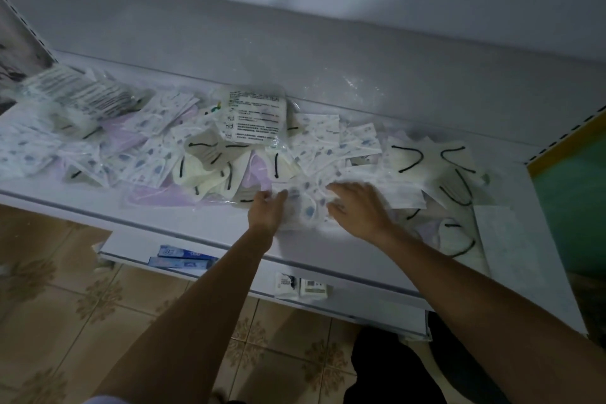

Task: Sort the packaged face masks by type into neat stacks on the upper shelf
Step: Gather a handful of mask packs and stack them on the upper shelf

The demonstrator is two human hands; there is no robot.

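Several packaged face masks lie scattered over the white upper shelf. White masks with blue prints sit in the middle, between my hands. Cream masks with black ear loops lie to the right and centre. Pale purple masks lie left of centre. A larger printed pack rests on top at the back. My left hand touches the left edge of the blue-printed masks with fingers spread. My right hand lies flat on them from the right.
A heap of wrapped packs sits at the far left of the shelf. On the lower shelf are blue boxes and small white boxes. A yellow-edged green panel stands to the right. Patterned floor tiles lie below.
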